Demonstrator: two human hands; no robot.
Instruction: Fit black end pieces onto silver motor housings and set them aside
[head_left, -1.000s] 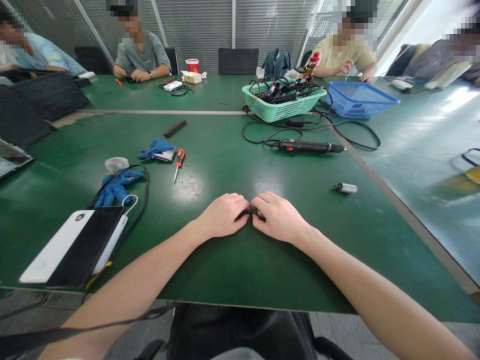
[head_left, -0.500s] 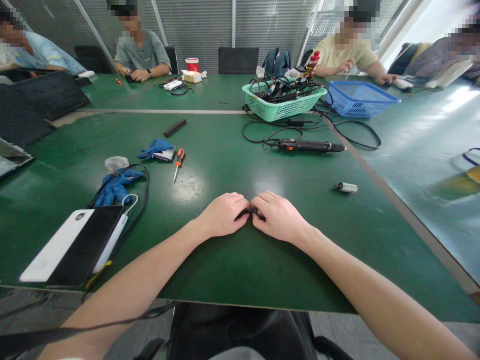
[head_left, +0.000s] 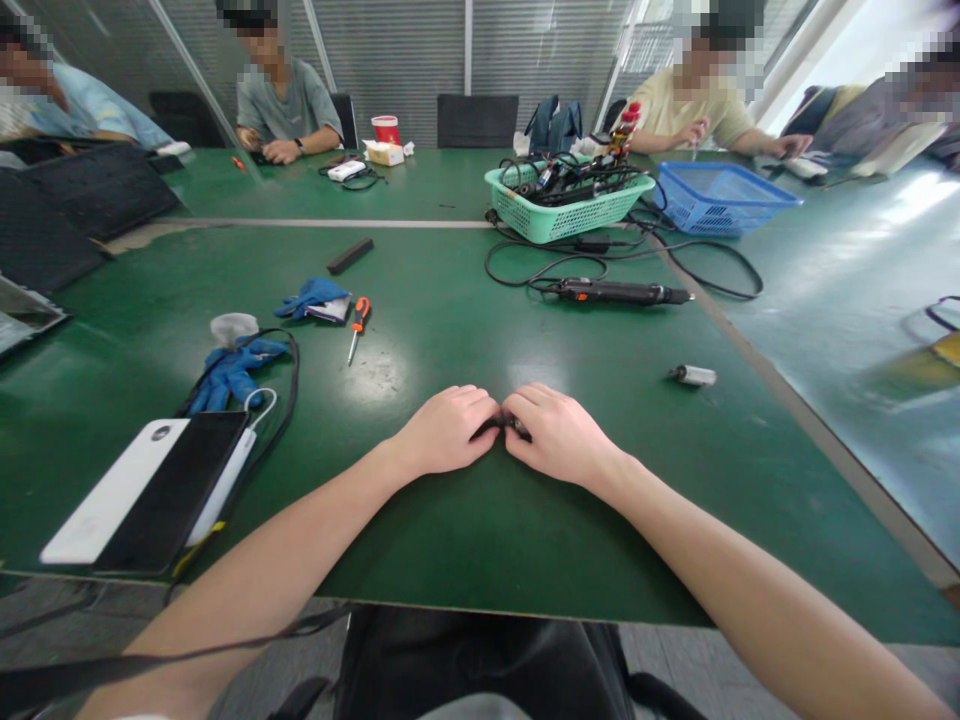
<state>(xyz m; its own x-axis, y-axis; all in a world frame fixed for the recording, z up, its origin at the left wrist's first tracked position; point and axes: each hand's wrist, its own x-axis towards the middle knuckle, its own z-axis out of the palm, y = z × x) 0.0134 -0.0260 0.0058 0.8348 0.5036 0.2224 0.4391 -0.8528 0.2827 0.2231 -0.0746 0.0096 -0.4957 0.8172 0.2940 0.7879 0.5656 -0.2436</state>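
Observation:
My left hand (head_left: 446, 432) and my right hand (head_left: 555, 435) rest on the green table top (head_left: 480, 540), knuckles up, fingertips meeting at the middle. Between them both hands pinch a small dark object (head_left: 507, 425), mostly hidden by the fingers, so I cannot tell what it is. Nearest to my left hand lies an orange-handled screwdriver (head_left: 358, 330), further up and to the left. A short silver cylinder (head_left: 692, 375) lies to the right of my right hand.
A black electric screwdriver (head_left: 615, 292) with its cord lies ahead, below a green basket of cables (head_left: 566, 205) and a blue basket (head_left: 720, 200). Blue gloves (head_left: 232, 375) and a white-and-black tablet-like device (head_left: 146, 495) lie left. Co-workers sit at the far side.
My hands have not visibly moved. At the far right, a co-worker's hand has moved rightward along the table.

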